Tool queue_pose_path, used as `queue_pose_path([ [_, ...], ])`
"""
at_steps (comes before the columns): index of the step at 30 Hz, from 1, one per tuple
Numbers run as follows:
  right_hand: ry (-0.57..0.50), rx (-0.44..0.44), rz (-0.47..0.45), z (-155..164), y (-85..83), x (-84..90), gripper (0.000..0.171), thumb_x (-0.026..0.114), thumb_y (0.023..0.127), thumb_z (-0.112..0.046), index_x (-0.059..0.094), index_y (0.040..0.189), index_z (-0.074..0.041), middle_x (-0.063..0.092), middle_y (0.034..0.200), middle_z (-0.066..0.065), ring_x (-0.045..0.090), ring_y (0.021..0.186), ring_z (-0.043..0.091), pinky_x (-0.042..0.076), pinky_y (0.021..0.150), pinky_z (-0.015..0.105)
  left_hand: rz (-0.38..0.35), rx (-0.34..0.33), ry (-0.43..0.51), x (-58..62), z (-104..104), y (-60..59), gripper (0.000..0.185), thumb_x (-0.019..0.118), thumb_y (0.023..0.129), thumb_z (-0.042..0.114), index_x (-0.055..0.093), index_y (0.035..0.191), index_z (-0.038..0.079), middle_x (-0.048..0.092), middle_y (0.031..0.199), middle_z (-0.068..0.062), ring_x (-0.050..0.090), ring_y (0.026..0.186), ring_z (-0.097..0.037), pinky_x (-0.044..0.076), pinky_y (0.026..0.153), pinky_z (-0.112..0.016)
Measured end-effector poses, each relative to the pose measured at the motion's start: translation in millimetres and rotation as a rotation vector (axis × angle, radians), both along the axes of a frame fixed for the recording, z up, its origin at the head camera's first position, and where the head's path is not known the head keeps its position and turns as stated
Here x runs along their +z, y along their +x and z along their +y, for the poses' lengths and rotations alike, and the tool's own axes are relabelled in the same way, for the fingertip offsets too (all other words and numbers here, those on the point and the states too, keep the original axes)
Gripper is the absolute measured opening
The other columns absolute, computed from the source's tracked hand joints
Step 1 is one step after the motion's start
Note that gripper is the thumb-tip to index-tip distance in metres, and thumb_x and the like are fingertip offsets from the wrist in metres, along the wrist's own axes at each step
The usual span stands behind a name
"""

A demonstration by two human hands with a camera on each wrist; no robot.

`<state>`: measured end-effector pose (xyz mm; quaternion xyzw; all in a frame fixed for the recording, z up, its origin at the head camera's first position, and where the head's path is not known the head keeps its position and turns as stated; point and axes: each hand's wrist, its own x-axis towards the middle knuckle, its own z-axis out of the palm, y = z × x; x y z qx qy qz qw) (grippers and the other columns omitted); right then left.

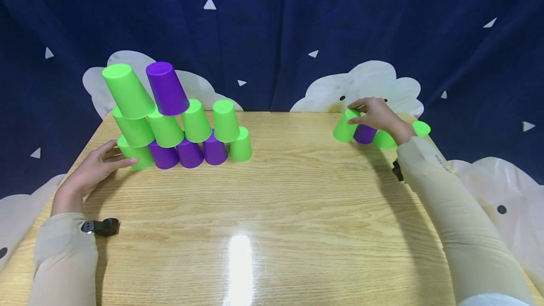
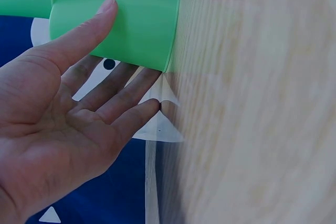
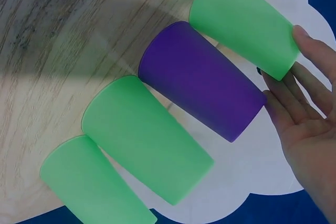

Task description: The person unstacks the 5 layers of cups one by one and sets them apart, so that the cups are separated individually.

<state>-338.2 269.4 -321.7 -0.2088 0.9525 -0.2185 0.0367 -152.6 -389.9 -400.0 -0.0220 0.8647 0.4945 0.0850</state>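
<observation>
My left hand [image 1: 95, 169] is beside the green cup [image 1: 135, 152] at the bottom left of a cup stack. In the left wrist view, its thumb lies along that cup [image 2: 131, 30], with fairly straight fingers reaching behind it. The stack's bottom row has purple cups [image 1: 190, 153] between green ends. Green cups [image 1: 226, 121] make the middle row; a green cup [image 1: 129, 91] and a purple cup [image 1: 167, 89] stand on top, all upside down. My right hand [image 1: 378, 116] pinches the narrow end of a green cup [image 3: 244, 22], beside a purple cup [image 3: 202, 82].
Two more green cups [image 3: 147, 140] continue the row at the table's right. The wooden table [image 1: 276, 202] ends at a dark blue curtain [image 1: 263, 37] with white cloud shapes. Black straps [image 1: 102, 226] show at both wrists.
</observation>
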Motion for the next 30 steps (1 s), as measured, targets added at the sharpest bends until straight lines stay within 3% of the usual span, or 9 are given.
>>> queue_pose_path([
  [7,-0.023,0.0,-0.009,1.2,2.7,5.0,0.047,0.077,0.085,-0.01,0.06,0.125,0.008,0.06,0.124,0.029,0.057,0.115,0.045,0.044,0.1,0.053,-0.006,-0.002,-0.012,-1.0,1.0,-1.3,0.083,0.06,0.099,0.03,0.006,0.157,0.005,0.023,0.151,-0.035,0.025,0.135,-0.054,0.023,0.108,-0.066],
  [15,-0.09,0.066,0.082,-19.7,6.2,25.2,0.044,0.077,0.086,-0.008,0.061,0.124,0.007,0.062,0.122,0.026,0.06,0.113,0.04,0.044,0.1,0.052,-0.006,-0.007,0.006,-0.6,0.7,-2.0,0.084,0.06,0.1,0.027,0.003,0.157,0.005,0.021,0.151,-0.037,0.024,0.135,-0.055,0.021,0.108,-0.068],
  [30,-0.255,0.321,0.105,-155.6,25.7,77.2,0.047,0.08,0.084,-0.014,0.063,0.127,-0.002,0.063,0.127,0.011,0.061,0.116,0.022,0.044,0.103,0.033,-0.007,0.0,0.023,-2.1,-0.2,-2.5,0.085,0.062,0.098,0.03,0.006,0.158,0.007,0.022,0.152,-0.035,0.024,0.135,-0.055,0.021,0.108,-0.067],
])
